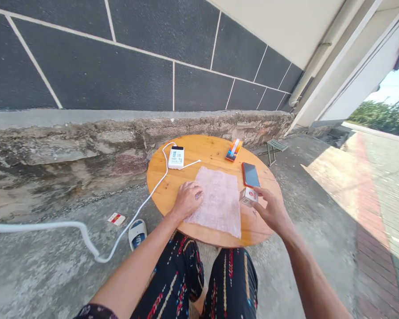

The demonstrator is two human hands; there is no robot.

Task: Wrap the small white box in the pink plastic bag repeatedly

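Observation:
A pale pink, translucent sheet (217, 201) lies flat on the round wooden table (206, 148). My left hand (188, 199) rests at the sheet's left edge with its fingers curled; whether anything is under them is hidden. Between the thumb and fingers of my right hand (269, 208) is a small white box (249, 196) with a red mark, held near the sheet's right edge. Just beyond that box lies a phone (251, 174) in a red case.
A white power strip (176, 157) with a long cord sits at the table's back left. An orange tape dispenser (233, 150) stands at the back right. On the ground are a slipper (137, 234), a red-and-white packet (116, 219) and a folding stool (276, 146).

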